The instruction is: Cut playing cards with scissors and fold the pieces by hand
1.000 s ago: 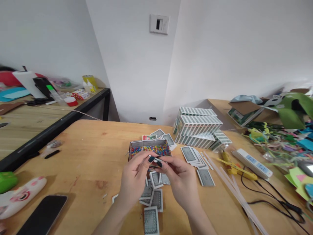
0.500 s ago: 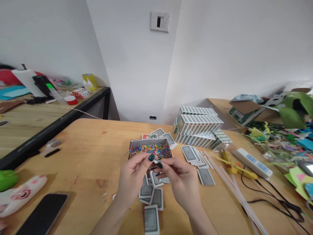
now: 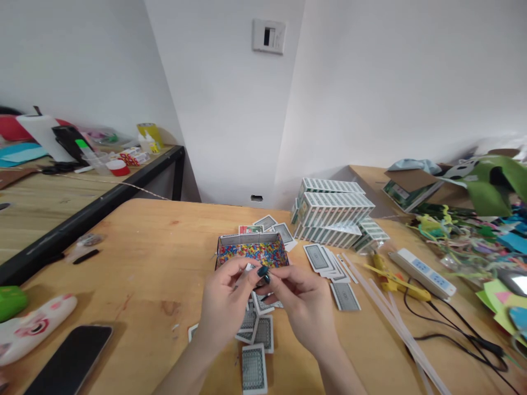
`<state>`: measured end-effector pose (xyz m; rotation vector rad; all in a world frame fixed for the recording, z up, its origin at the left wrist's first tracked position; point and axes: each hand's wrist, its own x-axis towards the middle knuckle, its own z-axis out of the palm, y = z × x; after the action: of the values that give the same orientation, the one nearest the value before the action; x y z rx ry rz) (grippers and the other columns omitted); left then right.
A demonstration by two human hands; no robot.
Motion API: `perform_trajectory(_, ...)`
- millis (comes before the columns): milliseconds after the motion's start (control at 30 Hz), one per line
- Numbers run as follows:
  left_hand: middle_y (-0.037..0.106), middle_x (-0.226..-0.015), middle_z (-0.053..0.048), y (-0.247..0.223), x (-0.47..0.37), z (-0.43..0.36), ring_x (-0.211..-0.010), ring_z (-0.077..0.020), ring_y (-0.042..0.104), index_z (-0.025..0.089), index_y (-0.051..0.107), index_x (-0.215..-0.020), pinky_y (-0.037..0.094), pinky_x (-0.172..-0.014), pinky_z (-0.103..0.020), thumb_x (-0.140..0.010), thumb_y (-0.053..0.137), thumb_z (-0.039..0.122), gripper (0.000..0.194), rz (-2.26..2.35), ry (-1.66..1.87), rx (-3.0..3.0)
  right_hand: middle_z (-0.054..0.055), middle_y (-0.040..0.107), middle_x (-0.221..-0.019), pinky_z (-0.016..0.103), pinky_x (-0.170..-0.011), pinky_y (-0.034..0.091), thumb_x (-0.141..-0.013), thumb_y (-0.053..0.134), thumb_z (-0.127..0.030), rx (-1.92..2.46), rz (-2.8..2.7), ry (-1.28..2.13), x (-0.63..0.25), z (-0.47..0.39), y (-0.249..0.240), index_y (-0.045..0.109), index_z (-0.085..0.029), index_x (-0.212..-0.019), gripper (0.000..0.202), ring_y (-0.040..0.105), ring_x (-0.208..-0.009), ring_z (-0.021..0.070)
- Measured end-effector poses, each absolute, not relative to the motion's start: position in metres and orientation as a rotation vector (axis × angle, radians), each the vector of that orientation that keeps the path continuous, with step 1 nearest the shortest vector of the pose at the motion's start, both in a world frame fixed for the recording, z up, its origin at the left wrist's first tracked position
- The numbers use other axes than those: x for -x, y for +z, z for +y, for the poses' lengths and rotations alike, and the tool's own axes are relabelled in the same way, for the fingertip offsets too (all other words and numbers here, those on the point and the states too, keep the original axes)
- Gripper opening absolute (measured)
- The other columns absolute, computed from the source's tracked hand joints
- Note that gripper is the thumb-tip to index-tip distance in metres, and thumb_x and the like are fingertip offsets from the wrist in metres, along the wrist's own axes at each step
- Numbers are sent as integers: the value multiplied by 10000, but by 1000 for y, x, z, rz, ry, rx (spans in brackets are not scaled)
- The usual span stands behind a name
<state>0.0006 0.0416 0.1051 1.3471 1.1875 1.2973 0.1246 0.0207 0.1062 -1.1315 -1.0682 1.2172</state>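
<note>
Left hand [image 3: 224, 296] and right hand [image 3: 308, 302]: fingers pinching small playing-card piece [image 3: 249, 267], held above table [image 3: 144, 252] near multicoloured open box [image 3: 251, 240]. Probably light, springy, slick, creasable; grip edges.

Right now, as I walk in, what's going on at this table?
A person's left hand pinches what looks like a small card piece, mostly hidden. The right hand meets it at the fingertips; whether it grips too can't be told. Just beyond is an open box of colourful bits. Loose playing cards lie around it, with striped boxes stacked behind to the right. A yellow glue gun lies beside a power strip.
</note>
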Motion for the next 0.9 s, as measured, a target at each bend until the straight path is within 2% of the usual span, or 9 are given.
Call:
perform_trajectory(367, 550, -555, 9, 107, 1, 39, -545, -115, 471, 147, 646, -614, 373, -494, -199, -697, 617, 338, 211, 1235, 1305, -1207, 53, 689, -562, 266, -489, 559, -687, 689, -354, 1048, -974, 1486, -131, 24, 113, 690, -123, -755, 241, 664, -503, 173)
perform_trajectory(567, 571, -547, 8, 103, 3, 42, -565, -136, 504, 154, 685, -669, 376, -492, -210, -699, 609, 348, 210, 1279, 1273, -1275, 25, 644, -472, 224, -429, 527, -697, 666, -385, 1061, -988, 1525, -131, 26, 115, 670, -115, -748, 274, 647, -457, 163)
perform_trajectory(733, 614, -620, -11, 100, 1, 41, -565, -135, 530, 158, 645, -663, 413, -513, -209, -737, 568, 321, 195, 1331, 1234, -1483, -22, 574, -409, 155, -292, 407, -694, 650, -409, 1143, -1002, 1456, -129, 28, 112, 604, -128, -672, 286, 576, -342, 123)
perform_trajectory(900, 606, -644, -17, 99, 0, 40, -607, -139, 553, 171, 629, -664, 430, -571, -210, -761, 541, 273, 166, 1353, 1273, -1675, -50, 551, -416, 160, -302, 410, -705, 625, -411, 1175, -1016, 1438, -125, 28, 109, 581, -140, -712, 274, 546, -324, 103)
